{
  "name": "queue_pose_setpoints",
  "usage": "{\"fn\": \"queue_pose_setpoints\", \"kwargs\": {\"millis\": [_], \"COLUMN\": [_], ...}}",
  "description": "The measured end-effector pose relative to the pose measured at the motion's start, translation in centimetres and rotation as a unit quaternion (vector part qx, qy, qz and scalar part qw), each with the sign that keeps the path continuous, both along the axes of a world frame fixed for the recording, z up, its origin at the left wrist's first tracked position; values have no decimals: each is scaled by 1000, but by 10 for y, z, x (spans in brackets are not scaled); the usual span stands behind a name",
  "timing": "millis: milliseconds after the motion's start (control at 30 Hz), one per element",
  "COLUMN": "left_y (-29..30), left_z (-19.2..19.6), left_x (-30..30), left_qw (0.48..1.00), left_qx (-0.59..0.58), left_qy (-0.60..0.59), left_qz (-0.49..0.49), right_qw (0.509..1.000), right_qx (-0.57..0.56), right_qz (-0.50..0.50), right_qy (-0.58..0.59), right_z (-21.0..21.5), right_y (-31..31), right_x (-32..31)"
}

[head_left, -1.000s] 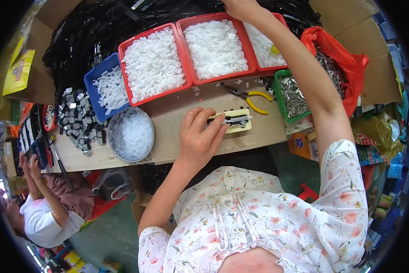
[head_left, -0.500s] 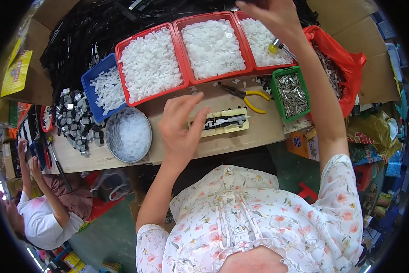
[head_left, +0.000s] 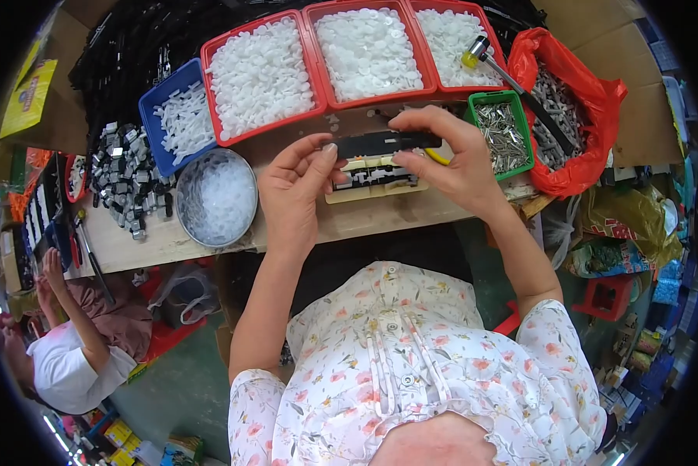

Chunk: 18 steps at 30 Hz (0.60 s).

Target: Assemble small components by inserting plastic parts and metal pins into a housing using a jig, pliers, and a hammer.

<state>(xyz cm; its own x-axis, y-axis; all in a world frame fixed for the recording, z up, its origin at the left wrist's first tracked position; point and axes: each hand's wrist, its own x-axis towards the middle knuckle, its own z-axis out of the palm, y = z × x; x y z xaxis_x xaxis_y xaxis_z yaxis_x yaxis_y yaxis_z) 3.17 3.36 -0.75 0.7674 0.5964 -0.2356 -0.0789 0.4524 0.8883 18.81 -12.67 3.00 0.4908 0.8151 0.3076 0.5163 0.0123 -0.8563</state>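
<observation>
A long flat black plastic piece (head_left: 376, 144) is held level between my two hands. My left hand (head_left: 291, 198) pinches its left end between thumb and fingers. At the right end my right hand (head_left: 461, 167) grips it, thumb underneath and fingers above. Just below lies a cream block-shaped holder (head_left: 357, 197) with a black and grey slim assembly (head_left: 376, 175) set in it; the raised piece and my fingers cover part of both. Beyond my right thumb shows a bit of yellow pliers handle (head_left: 437, 157), the rest hidden.
Red trays (head_left: 318, 116) of small white parts line the back, before a heap of black pieces (head_left: 163, 35). A blue tray (head_left: 149, 124), metal bowl (head_left: 180, 221), green bin (head_left: 529, 124) and red bag (head_left: 617, 97) surround the bench. A hammer (head_left: 512, 81) leans across the bag. A co-worker (head_left: 77, 357) sits left.
My right hand has come back from the far side to the cream holder. The black piece is now between both hands, and my left hand has closed on its end.
</observation>
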Motion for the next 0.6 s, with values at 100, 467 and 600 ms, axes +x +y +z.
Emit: {"fn": "queue_pose_setpoints", "kwargs": {"millis": [100,467,600], "left_y": [-9,-3,-4], "left_z": [4,2,1], "left_x": [-2,-26,-28], "left_qw": [1000,889,877], "left_qx": [25,445,467], "left_qy": [13,90,94], "left_qz": [0,58,59], "right_qw": [991,983,977], "right_qx": [-61,-96,-92], "right_qz": [-10,24,30], "right_qy": [-120,-158,-191], "right_z": [0,-30,-37], "right_y": [-6,-17,-14], "right_x": [-5,-10,-12]}}
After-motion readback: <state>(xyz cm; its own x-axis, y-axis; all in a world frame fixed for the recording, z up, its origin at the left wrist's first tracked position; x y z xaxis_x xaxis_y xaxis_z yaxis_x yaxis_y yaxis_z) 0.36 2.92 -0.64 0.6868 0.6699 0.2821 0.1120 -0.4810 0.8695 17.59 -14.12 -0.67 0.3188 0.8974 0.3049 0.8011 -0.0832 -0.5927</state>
